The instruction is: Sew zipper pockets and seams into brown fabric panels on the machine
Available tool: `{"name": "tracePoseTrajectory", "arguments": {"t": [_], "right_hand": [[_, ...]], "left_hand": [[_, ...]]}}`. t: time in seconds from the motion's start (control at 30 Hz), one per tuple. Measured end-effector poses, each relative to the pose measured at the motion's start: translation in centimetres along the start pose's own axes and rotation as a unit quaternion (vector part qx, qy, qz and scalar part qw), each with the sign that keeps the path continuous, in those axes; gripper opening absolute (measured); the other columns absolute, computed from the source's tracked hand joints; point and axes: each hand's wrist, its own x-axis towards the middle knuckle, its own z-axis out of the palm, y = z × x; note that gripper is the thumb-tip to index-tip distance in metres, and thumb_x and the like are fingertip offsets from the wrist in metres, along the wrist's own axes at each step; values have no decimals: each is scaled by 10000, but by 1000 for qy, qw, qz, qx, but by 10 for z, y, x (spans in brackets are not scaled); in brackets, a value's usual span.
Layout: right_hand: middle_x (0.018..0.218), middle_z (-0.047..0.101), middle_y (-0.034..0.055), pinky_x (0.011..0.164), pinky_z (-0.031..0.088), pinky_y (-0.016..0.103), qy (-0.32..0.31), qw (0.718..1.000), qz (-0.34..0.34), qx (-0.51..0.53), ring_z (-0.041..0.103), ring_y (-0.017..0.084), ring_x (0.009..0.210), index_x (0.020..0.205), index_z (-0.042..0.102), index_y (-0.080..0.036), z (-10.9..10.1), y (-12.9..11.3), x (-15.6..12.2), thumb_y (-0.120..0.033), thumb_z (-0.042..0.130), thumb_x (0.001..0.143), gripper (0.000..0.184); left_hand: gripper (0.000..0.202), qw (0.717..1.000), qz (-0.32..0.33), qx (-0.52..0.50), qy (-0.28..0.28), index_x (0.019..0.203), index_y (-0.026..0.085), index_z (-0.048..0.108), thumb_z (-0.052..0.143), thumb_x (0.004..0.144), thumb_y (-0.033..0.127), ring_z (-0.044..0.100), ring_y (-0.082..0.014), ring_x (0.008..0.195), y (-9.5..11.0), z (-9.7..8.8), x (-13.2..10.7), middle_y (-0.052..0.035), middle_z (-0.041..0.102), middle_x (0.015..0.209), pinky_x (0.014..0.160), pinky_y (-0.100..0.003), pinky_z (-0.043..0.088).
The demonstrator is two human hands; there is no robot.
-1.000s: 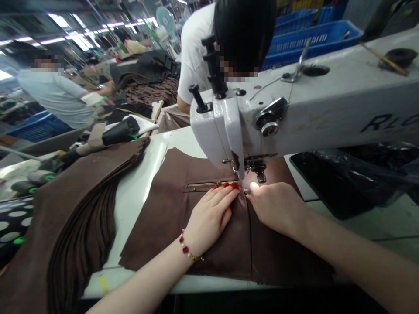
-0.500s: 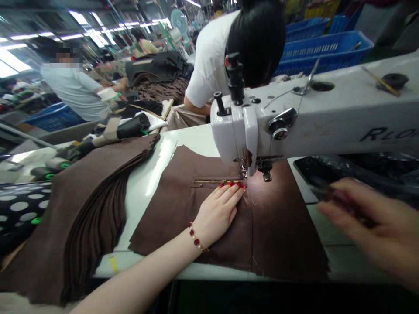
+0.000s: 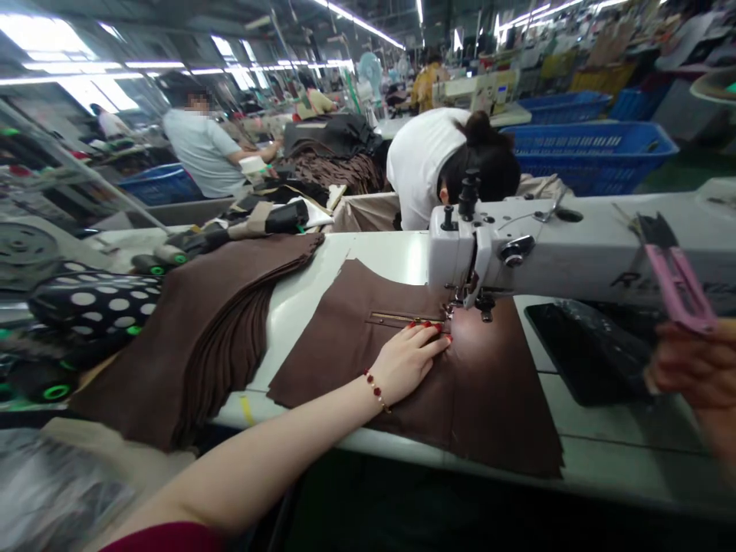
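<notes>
My left hand (image 3: pixel 405 364) lies flat on a brown fabric panel (image 3: pixel 500 406), fingers stretched out toward the needle area. Just beyond the fingertips runs a brass-toothed zipper (image 3: pixel 396 317) set into the panel. The white sewing machine's head (image 3: pixel 451 257) stands over the panel, its presser foot close to the zipper's right end. At the right edge, my right hand (image 3: pixel 698 364) is closed around pink-handled thread snips (image 3: pixel 681 287), their dark blades pointing up in front of the machine arm. The hand is partly cut off by the frame.
A stack of brown fabric pieces (image 3: pixel 224 330) lies to the left, beside a polka-dot cloth (image 3: pixel 97 299). A dark phone (image 3: pixel 575 360) rests on the table at right. Across the table a person in white (image 3: pixel 422 161) bends down, near a blue crate (image 3: pixel 592 157).
My right hand has moved up and right, bringing the snips into clear sight. The view has shifted, while my left hand stays on the panel.
</notes>
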Motion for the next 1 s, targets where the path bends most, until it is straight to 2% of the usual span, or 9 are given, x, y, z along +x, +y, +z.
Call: {"name": "tracePoseTrajectory", "arguments": {"t": [0.07,0.1,0.2,0.3,0.4,0.5,0.7,0.83,1.0], "right_hand": [[666,638,49,478,501,338,-3,999,42,18,607,202,549,880,652,-314,22,0,-17,-555,465,909,306],[694,670,43,515,518,328,-91,994,49,-44,630,201,580,909,674,-299,38,0,-23,-534,540,884,272],[914,744,32,674,544,310,-229,954,-75,-179,701,204,770,1111,666,-283,93,1,-23,-446,493,935,295],[1019,753,48,695,525,328,-246,905,-166,-304,720,234,853,1266,603,-288,140,4,-1,-369,403,979,360],[1021,755,44,681,500,312,-251,892,-190,-326,722,235,865,1240,626,-310,166,7,21,-349,428,969,338],[939,762,28,641,466,279,-255,884,-197,-340,722,215,826,1115,677,-297,174,10,30,-343,451,957,280],[748,734,25,599,430,286,-236,878,-167,-381,706,203,693,1021,667,-228,167,20,26,-378,414,969,299],[731,716,10,587,417,288,-223,869,-161,-412,699,204,699,964,651,-239,158,21,32,-361,469,941,220],[762,667,84,599,431,348,-177,846,-184,-468,662,258,717,822,604,-189,139,16,36,-296,416,955,253]], "left_hand": [[375,1000,2,-4,8,1320,294,559,466,969,202,508,-190,1238,0,0,0,-15,542,1361,1118,-350,383],[377,1000,3,-5,11,1319,302,562,469,967,203,511,-193,1232,-1,0,0,-19,540,1359,1108,-353,394],[374,1000,6,-5,16,1317,308,568,479,965,217,521,-201,1215,-1,1,0,-37,538,1355,1079,-367,422],[367,1000,9,-4,19,1311,303,573,478,967,219,510,-201,1230,-1,1,-1,-42,532,1357,1091,-373,411],[366,1000,11,-8,16,1316,299,568,473,970,228,499,-202,1242,-2,1,-1,-49,525,1358,1113,-379,387],[354,1000,10,-18,10,1304,303,574,470,972,240,500,-210,1240,-3,-1,-1,-56,514,1366,1109,-395,388],[424,998,-7,-56,4,1368,247,498,489,948,185,498,-196,1237,-2,-4,0,-32,546,1345,1123,-359,377],[393,999,-11,-50,1,1351,259,509,484,961,214,480,-204,1261,-1,-3,0,-13,534,1370,1140,-375,356],[394,999,-12,-48,-6,1357,263,502,458,969,215,482,-209,1261,0,-4,1,-16,541,1362,1131,-382,366]]}}
